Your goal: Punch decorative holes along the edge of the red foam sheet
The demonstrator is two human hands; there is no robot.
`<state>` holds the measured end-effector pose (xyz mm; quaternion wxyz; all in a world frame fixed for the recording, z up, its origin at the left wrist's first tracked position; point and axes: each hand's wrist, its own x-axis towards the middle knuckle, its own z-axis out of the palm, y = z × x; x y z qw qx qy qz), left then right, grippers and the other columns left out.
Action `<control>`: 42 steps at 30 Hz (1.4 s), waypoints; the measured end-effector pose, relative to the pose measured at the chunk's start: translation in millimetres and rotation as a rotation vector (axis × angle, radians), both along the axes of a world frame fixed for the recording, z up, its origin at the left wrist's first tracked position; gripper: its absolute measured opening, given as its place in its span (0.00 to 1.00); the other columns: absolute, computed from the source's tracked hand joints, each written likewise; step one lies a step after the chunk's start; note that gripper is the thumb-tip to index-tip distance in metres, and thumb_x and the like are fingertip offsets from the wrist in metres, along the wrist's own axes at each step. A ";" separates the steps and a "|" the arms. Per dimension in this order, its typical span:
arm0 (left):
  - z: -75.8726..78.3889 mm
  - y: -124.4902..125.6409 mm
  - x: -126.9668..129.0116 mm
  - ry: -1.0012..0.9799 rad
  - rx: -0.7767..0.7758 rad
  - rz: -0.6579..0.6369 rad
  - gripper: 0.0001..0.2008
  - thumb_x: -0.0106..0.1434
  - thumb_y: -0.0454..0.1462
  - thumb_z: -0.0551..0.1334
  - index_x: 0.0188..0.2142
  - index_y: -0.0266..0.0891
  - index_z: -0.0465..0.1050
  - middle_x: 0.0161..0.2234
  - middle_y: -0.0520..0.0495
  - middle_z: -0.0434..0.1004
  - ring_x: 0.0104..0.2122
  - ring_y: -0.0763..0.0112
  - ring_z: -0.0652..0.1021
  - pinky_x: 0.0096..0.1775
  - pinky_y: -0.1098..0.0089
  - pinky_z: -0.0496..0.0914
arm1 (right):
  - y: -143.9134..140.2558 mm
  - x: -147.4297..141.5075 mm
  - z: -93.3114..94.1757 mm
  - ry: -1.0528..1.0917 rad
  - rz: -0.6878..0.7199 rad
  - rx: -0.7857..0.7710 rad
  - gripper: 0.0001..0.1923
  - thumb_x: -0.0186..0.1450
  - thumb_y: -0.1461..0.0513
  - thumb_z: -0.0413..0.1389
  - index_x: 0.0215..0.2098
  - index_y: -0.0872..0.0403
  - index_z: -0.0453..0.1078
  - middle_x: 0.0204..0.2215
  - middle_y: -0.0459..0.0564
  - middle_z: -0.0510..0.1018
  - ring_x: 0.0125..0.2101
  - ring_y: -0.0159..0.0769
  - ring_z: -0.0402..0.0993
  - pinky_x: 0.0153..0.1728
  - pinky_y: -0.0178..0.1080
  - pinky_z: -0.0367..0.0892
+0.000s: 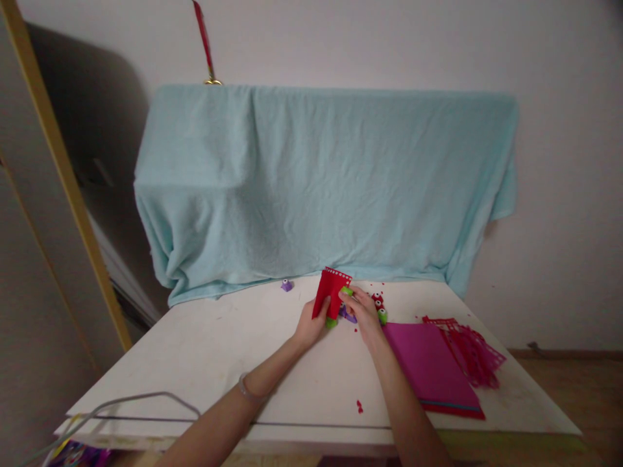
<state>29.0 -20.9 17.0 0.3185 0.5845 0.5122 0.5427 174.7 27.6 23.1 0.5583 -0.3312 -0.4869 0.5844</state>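
Observation:
My left hand [311, 324] grips a red sheet [331, 292] by its lower left part, holding it tilted above the table. A row of small punched holes runs along the sheet's top edge. My right hand [364, 311] is closed round a small green craft punch [346, 291], which is at the sheet's right edge. Whether the punch is pressed down, I cannot tell. Below and beside my hands lie a purple punch [348, 315], a green one [331, 322], red ones [378, 299] and another green punch [382, 317], partly hidden by my hands.
A lone purple punch [286, 285] stands near the light blue cloth [341, 181] at the back. To the right lie stacked magenta sheets [428, 360] and a heap of punched red and pink strips [474, 353]. Red scraps [359, 407] dot the white table [195, 350].

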 end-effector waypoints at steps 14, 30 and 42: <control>-3.9 1.8 -0.3 -0.001 -0.025 0.007 0.23 0.67 0.51 0.52 0.28 0.35 0.70 0.22 0.49 0.72 0.22 0.73 0.68 0.26 0.74 0.62 | 1.6 -2.6 -3.4 0.008 -0.023 -0.023 0.22 0.48 0.53 0.69 0.37 0.53 0.72 0.21 0.41 0.68 0.17 0.24 0.56 0.17 0.31 0.49; 0.0 -0.1 -1.5 -0.018 -0.057 -0.017 0.24 0.66 0.53 0.51 0.28 0.35 0.72 0.19 0.48 0.72 0.21 0.71 0.70 0.27 0.73 0.64 | -1.8 -0.4 1.9 0.030 0.029 0.005 0.20 0.52 0.53 0.67 0.38 0.53 0.71 0.20 0.40 0.66 0.19 0.26 0.56 0.19 0.32 0.48; -3.5 2.8 -2.6 0.022 -0.053 0.004 0.24 0.65 0.52 0.52 0.30 0.34 0.72 0.20 0.50 0.71 0.23 0.71 0.69 0.27 0.73 0.63 | 1.6 0.0 -0.4 0.031 0.056 0.006 0.18 0.53 0.53 0.66 0.36 0.54 0.70 0.19 0.39 0.65 0.18 0.25 0.54 0.18 0.32 0.46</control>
